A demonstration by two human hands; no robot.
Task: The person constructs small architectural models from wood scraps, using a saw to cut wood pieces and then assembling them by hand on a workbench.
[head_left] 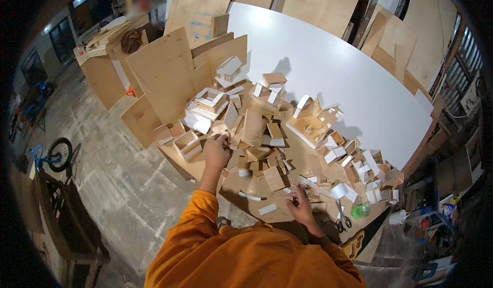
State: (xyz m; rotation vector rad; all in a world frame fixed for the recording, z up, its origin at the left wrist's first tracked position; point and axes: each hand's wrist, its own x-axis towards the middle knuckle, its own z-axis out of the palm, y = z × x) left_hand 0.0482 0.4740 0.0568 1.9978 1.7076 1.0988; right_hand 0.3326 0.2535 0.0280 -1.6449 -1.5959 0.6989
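My left hand (217,152) reaches into the left side of a pile of wood offcuts, its fingers bent down and closed at a small pale piece (221,128); what it grips is unclear. Close to my body, my right hand (302,208) has its fingers curled together beside a small flat wooden piece (283,201). Whether that piece is in its grip cannot be made out. Between the hands lie brown and white-faced blocks, among them an upright board piece (252,127) and a tilted block (274,178). A white strip (267,209) lies by the near edge.
Small house models stand behind: a white-walled one (229,71), a layered one (207,103) and an open-walled one (312,123). Scissors (343,219), a green tape roll (360,211) and a handsaw (363,237) lie at the right. A large white panel (328,57) leans behind.
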